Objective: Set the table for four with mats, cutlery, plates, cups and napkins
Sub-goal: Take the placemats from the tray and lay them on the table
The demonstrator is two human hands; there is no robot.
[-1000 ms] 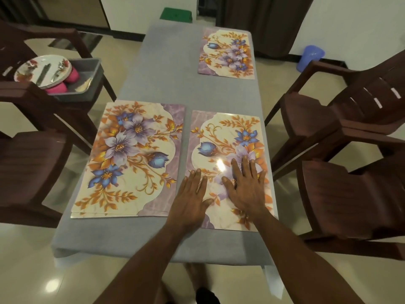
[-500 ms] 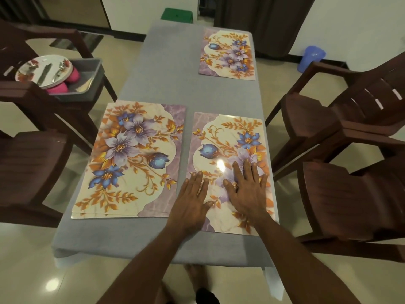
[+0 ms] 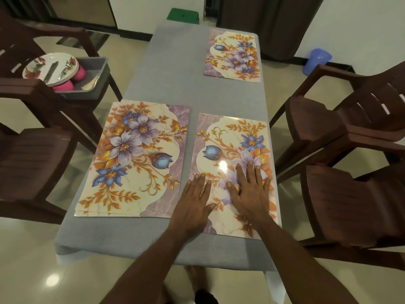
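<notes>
While pressing flat on the near right mat [image 3: 232, 141], left hand [image 3: 194, 205] and right hand [image 3: 252, 194] both lying palm down, fingers straight and spread, gripping nothing. Presumably placed so to square the mat against the table's right edge and hold it from sliding on the grey tablecloth [image 3: 173, 69]. Left hand straddling the mat's inner edge, partly on cloth; right hand wholly on the mat.

Glossy to look at (a lamp glare sits just beyond the right hand's fingertips), cream ground with blue and lilac flowers, orange leaves, a purple marbled band along one side. Lying just beside the near left mat [image 3: 135, 156], which looks like more than one sheet stacked, judging by doubled edges at its near corner. Far right mat [image 3: 234, 55] already laid, well apart.

Plates [image 3: 41, 66], cutlery [image 3: 50, 72] and pink cups [image 3: 63, 85] waiting in a grey tub [image 3: 96, 84] on the chair [image 3: 32, 93] at left; napkins not made out. Early in the job, by the look of it.
</notes>
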